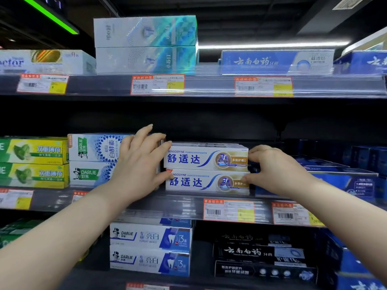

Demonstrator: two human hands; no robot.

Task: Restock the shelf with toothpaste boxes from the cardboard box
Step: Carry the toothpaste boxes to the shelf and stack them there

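Two Sensodyne boxes lie stacked flat, the upper Sensodyne box (206, 158) squarely on the lower Sensodyne box (206, 183), long sides facing out. The stack sits at the front edge of the middle shelf (167, 204), near the middle of its length.

My left hand (138, 162) is at the left end of the stack. Its fingers are spread and nearly straight. The thumb touches the left end of the lower box, and the index finger lies on the top left corner of the upper box.

My right hand (272, 168) is at the right end. Its fingers are bent, with the tips against the right ends of both boxes. I cannot tell whether they hook round the ends or only press.

Just left of the stack, behind my left hand, stand two stacked Darlie boxes (94, 147). Further left are two green mint toothpaste boxes (34, 162). Dark blue boxes (345, 181) lie to the right. An orange price tag (229, 210) sits on the shelf's front rail, below the stack.
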